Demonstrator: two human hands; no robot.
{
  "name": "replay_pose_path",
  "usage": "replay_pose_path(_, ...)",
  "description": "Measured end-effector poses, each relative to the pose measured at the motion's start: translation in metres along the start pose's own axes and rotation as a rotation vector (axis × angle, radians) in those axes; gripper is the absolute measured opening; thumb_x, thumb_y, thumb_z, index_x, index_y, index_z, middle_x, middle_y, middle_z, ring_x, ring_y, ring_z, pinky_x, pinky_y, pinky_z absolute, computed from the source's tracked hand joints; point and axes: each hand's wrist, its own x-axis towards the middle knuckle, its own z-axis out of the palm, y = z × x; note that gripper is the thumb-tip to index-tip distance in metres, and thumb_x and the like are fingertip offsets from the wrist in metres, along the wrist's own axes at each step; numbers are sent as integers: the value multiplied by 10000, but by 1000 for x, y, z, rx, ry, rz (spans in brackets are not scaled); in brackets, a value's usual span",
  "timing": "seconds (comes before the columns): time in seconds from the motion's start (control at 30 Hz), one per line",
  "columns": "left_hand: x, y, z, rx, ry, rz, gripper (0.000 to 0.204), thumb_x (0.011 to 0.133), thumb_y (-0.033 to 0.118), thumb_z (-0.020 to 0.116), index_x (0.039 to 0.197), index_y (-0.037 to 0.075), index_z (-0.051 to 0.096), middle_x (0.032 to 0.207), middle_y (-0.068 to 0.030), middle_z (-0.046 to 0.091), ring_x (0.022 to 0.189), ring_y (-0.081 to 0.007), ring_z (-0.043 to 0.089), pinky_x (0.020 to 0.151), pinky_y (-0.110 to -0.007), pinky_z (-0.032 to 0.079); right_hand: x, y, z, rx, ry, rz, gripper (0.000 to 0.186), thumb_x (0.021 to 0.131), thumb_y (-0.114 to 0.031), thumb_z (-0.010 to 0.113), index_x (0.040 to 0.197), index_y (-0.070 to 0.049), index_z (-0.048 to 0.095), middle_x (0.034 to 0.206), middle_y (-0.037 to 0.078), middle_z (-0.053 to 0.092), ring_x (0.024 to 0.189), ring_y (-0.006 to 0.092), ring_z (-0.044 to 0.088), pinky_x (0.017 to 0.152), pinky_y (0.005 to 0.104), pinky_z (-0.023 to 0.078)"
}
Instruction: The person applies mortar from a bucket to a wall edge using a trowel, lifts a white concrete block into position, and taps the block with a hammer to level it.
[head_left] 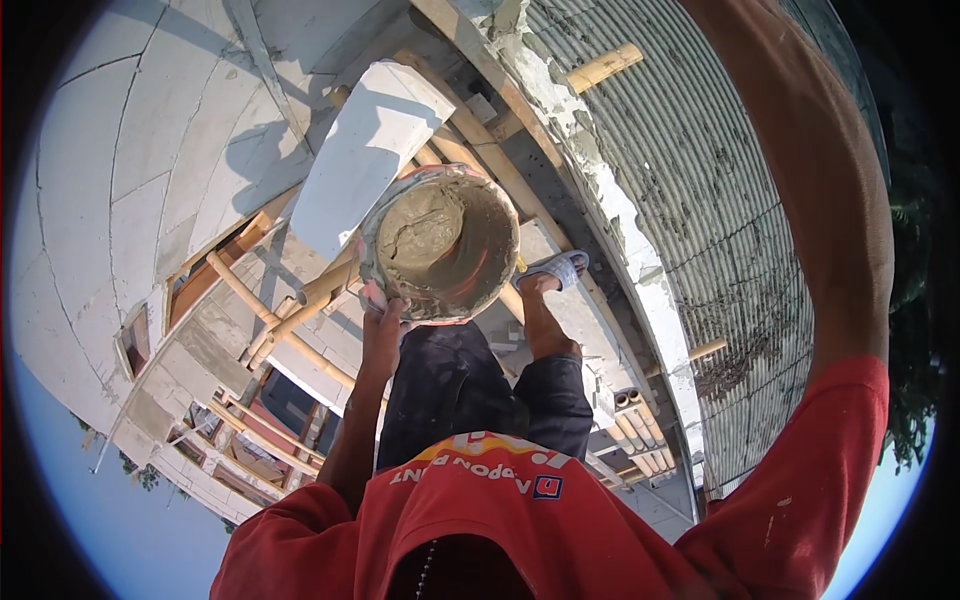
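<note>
My left hand (388,318) grips the near-left rim of a round, mortar-smeared bucket (477,265), its fingers closed on it. Inside the bucket is grey wet mortar (420,225) with a cracked, lumpy top. A pale flat board (355,140) lies on bamboo poles just beyond the bucket at the upper left. My right arm (820,210) rises along the right side and out past the top edge, so my right hand is out of sight. My sandalled foot (550,275) stands on a narrow ledge beside the bucket.
A block wall (110,200) with window openings spans the left. Bamboo scaffold poles (240,290) and planks run below me. A rough white wall edge (640,270) borders corrugated roofing (720,280) on the right. Several bamboo pieces (640,430) lie below, near my right knee.
</note>
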Motion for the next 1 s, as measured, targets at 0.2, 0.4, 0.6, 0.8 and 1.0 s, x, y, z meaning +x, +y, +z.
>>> replay_pose_path(0.2,-12,1,28,-92,25,52,458,935,161,573,1375,71,483,1237,-43,604,1116,-156,600,887,-392,535,-133,14,-14,259,126,170,324,757,-262,603,764,41,719,708,213,695,702,360,699,656,456,550)
replay_pose_path(0.4,-11,-8,32,-68,-39,83,479,968,186,530,1425,93,419,1274,-47,557,1161,-175,564,972,-434,488,-286,15,62,744,57,-185,315,932,-295,660,1083,-20,687,811,100,650,618,128,586,580,323,499)
replay_pose_path(0.6,-10,-7,48,154,-15,198,430,943,166,577,1330,8,476,1170,-63,603,1041,-138,570,880,-329,493,-306,-107,160,633,-209,10,279,886,-201,647,1086,-9,683,1056,189,667,921,301,693,807,448,540)
replay_pose_path(0.8,-17,-11,63,433,51,474,273,944,237,612,984,-33,600,809,-27,593,702,-122,505,603,-355,435,-274,-224,221,358,43,-8,238,846,-111,627,1059,-55,716,1060,139,645,1032,285,648,822,389,525)
replay_pose_path(1.0,-8,-9,62,462,10,441,452,946,348,621,661,8,536,528,44,380,506,-95,368,470,-366,324,-285,-231,198,620,80,-164,298,827,-91,625,1109,-7,672,1105,143,619,1018,347,662,826,450,559)
